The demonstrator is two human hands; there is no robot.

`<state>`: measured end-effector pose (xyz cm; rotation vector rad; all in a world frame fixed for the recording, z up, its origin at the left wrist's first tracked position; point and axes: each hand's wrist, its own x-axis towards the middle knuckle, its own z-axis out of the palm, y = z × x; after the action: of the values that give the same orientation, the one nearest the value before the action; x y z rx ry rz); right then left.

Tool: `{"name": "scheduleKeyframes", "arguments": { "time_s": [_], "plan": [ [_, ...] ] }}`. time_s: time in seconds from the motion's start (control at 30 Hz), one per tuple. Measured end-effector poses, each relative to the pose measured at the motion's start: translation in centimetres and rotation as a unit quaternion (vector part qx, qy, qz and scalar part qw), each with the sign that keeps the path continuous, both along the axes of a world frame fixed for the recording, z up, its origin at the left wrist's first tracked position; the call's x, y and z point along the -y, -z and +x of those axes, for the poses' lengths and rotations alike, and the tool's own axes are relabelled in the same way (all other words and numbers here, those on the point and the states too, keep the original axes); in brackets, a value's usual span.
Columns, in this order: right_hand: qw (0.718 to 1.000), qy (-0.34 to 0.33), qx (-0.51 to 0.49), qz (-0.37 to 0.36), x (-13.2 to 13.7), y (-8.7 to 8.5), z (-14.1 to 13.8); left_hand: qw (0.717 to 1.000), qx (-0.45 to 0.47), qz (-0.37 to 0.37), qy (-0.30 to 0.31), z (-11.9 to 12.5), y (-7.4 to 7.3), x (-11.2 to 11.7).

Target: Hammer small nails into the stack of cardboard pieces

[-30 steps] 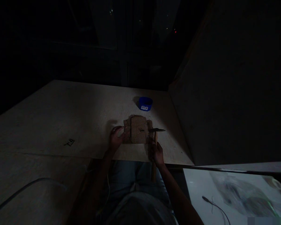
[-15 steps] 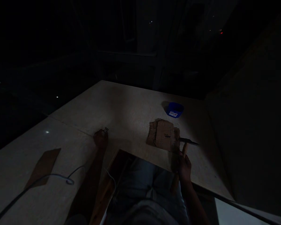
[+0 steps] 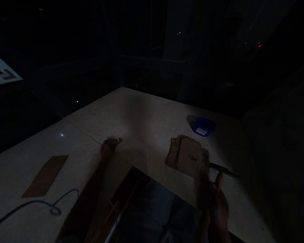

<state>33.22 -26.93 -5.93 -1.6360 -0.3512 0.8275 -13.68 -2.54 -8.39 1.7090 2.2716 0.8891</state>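
Observation:
My left hand rests on the table's left part, fingers closed on a small dark bent metal piece that pokes out past the fingertips; its exact kind is too dim to tell. My right hand, at the near right, is wrapped around the wooden handle of a hammer, with its dark head pointing away from me. Just beyond that hand lies a stack of torn cardboard. A few small dark bits sit on top of the cardboard.
A blue plastic tub with a white label stands behind the cardboard. On the left of the pale table lie a flat brown piece and a grey cable. A dark panel rises at the right. Surroundings are very dark.
The view has swung left, so most things sit farther right and lower. My right hand with the hammer has come lower and nearer; my left hand keeps its hold on the metal piece.

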Motion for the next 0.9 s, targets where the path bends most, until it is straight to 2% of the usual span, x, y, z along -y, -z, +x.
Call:
{"name": "scheduleKeyframes", "arguments": {
  "time_s": [0.13,0.23,0.43,0.6,0.7,0.8,0.9],
  "plan": [
    [0.999,0.039,-0.014,0.009,0.3,1.3,0.9,1.000,0.014,0.014,-0.021,-0.9,1.2,-0.2],
    [0.998,0.050,-0.020,0.013,0.4,1.7,1.1,0.999,0.009,0.029,-0.031,-1.2,1.4,-0.1],
    [0.997,0.066,-0.050,0.003,0.0,0.9,1.1,0.999,-0.030,0.029,-0.018,-1.0,0.7,0.4],
    [0.994,0.066,-0.084,-0.013,0.1,0.5,1.1,0.998,-0.050,0.028,-0.032,-0.6,0.0,0.8],
    [0.994,0.063,-0.094,0.007,0.1,0.8,1.0,0.996,0.003,0.068,-0.061,-0.6,-0.3,1.2],
    [0.992,0.047,-0.105,0.047,-0.1,0.8,0.8,0.981,0.086,0.148,-0.089,-0.3,-0.5,1.9],
    [0.991,0.040,-0.112,0.061,-0.5,0.2,0.3,0.964,0.154,0.205,-0.076,1.7,-1.3,2.8]
  ]
}}
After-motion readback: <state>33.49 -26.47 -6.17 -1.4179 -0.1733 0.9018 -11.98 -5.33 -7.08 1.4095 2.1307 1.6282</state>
